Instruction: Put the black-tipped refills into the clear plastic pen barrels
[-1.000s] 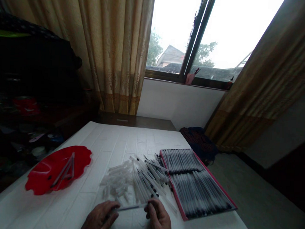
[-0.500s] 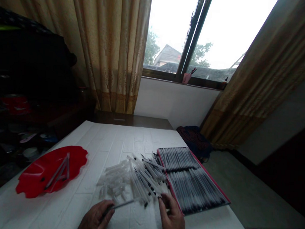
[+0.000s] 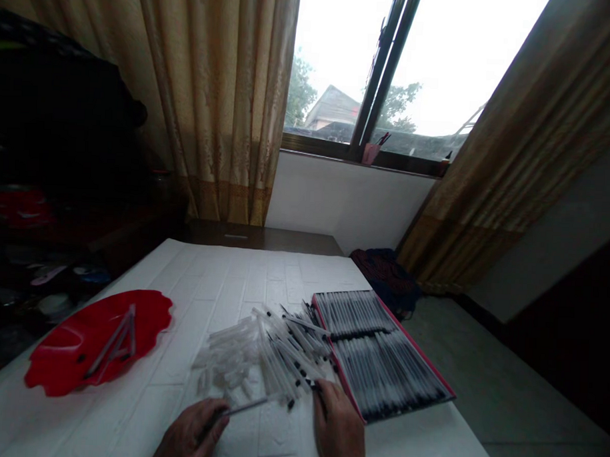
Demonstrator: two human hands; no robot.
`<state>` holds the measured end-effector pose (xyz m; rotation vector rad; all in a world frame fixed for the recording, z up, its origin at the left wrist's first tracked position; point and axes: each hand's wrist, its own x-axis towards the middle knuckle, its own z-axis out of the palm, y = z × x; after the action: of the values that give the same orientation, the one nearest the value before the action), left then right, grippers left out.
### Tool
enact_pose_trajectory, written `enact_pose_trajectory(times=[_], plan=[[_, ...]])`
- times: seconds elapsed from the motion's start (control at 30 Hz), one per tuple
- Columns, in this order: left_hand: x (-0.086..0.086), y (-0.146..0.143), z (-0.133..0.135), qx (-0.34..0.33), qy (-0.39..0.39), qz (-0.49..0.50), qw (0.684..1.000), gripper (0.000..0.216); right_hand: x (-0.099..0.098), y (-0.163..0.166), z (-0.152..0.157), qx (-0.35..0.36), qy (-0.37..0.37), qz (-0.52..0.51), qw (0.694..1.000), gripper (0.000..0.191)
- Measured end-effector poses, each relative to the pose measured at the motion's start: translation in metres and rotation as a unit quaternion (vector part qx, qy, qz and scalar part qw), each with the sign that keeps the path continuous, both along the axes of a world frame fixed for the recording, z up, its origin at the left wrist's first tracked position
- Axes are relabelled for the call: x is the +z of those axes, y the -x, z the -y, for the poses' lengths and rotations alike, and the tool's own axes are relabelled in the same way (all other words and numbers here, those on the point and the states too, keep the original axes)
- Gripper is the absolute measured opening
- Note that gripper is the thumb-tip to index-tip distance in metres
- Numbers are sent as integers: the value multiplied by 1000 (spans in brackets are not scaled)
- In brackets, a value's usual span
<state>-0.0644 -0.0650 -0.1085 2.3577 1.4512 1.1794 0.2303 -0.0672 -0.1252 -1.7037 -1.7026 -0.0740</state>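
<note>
— What is held now?
— A thin pen refill (image 3: 246, 407) is pinched in the left hand (image 3: 190, 438), low over the worktop (image 3: 223, 285).
— And the right hand (image 3: 338, 429)?
— It has been taken off the refill and laid, fingers curled, at the loose pile of pen parts (image 3: 270, 357) (grip unclear) beside the pink-edged tray (image 3: 380, 354).

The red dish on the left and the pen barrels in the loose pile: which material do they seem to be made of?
The red dish looks like glossy moulded plastic: it has a wavy rim and pale highlights. The pen barrels look like clear or frosted plastic, since dark refills show through them. The left hand holds one; the right hand touches the pile.
</note>
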Motion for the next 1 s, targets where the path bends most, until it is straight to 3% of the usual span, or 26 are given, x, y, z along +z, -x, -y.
enact_pose_trajectory(times=[0.13,0.27,0.43,0.57,0.83,0.9,1.0], plan=[[4,-1,0,-4,17,9,1000,25,10,3,7,39,-12,-43,998,26],[10,-3,0,-8,17,14,1000,25,21,26,12,85,0,-188,978,25],[12,-4,1,-16,4,25,1000,23,27,59,10,74,65,-373,923,26],[9,-3,0,-13,17,35,999,22,31,60,7,80,112,-480,866,28],[-2,5,-3,63,141,137,978,34,53,12,-5,-82,30,-686,723,40],[-3,8,-4,72,179,155,969,37,56,7,-8,-89,11,-693,715,40],[-2,5,-2,93,198,185,958,43,54,11,-12,-86,19,-679,729,38]])
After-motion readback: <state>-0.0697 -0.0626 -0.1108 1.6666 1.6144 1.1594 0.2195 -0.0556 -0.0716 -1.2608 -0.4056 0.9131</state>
